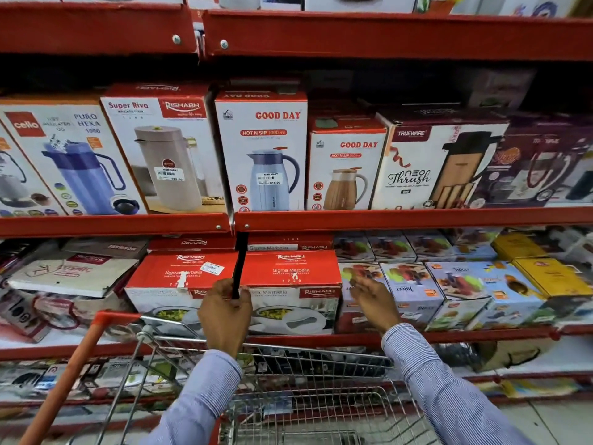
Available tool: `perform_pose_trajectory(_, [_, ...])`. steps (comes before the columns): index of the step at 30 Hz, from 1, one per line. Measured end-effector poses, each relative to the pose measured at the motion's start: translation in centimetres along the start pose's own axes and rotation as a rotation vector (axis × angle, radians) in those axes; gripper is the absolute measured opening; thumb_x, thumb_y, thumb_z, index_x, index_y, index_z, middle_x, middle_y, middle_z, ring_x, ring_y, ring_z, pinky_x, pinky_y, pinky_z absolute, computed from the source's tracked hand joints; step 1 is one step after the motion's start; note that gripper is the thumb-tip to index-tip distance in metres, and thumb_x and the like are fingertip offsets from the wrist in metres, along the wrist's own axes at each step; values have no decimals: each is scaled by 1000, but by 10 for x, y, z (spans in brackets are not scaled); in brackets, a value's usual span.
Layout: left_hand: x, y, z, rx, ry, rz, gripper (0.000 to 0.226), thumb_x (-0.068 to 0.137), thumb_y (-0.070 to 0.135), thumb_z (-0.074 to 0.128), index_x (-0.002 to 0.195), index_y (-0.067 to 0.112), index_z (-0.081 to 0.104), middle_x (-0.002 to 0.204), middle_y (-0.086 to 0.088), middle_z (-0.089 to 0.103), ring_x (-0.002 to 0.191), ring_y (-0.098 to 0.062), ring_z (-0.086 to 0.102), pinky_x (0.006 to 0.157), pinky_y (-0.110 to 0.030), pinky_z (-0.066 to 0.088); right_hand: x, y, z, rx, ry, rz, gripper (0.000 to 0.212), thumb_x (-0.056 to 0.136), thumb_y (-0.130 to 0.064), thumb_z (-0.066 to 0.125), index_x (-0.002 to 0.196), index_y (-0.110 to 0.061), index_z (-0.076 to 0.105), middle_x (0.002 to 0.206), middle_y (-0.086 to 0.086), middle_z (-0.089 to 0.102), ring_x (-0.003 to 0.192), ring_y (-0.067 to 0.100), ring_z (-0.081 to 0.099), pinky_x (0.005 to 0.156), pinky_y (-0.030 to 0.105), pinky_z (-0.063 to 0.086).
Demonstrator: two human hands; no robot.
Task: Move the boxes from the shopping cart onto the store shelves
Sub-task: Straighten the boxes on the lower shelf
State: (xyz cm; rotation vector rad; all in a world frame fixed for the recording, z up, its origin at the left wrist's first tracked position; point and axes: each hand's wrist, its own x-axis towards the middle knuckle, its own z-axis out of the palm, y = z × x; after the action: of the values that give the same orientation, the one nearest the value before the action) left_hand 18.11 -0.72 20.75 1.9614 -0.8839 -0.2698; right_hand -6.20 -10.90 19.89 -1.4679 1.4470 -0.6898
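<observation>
Two red Rishabh boxes sit on the shelf at mid-frame, above the cart. The left hand pinches the shelf's black divider; the right hand hovers spread, holding nothing.

Two bare hands, no rings, watch or gloves: left hand just left of frame centre, right hand right of centre. Long shirt sleeves on both forearms, pale blue-white cloth with fine dark blue pinstripes running along the arm. Left sleeve entering from the lower centre of the frame, right sleeve from the lower right. Cuffs ending at the wrists, the right one with a plain folded edge; slight creasing near both.
</observation>
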Motion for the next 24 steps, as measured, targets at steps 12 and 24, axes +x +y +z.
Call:
perform_pose_trajectory(12, [-82,43,137,4,-605,32,15,85,28,62,93,19,72,92,4,76,78,-13,70,78,-30,59,85,18,-82,-966,-284,-190,108,67,-55,74,149,-12,18,156,11,27,142,29,29,114,38,32])
perform_pose_trajectory(24, [-86,47,182,110,-684,-69,8,87,27,60,89,20,61,98,-9,72,88,-26,69,81,-38,60,120,22,-90,-1231,-307,-392,122,43,-76,71,138,-8,36,144,14,43,128,33,44,105,40,39])
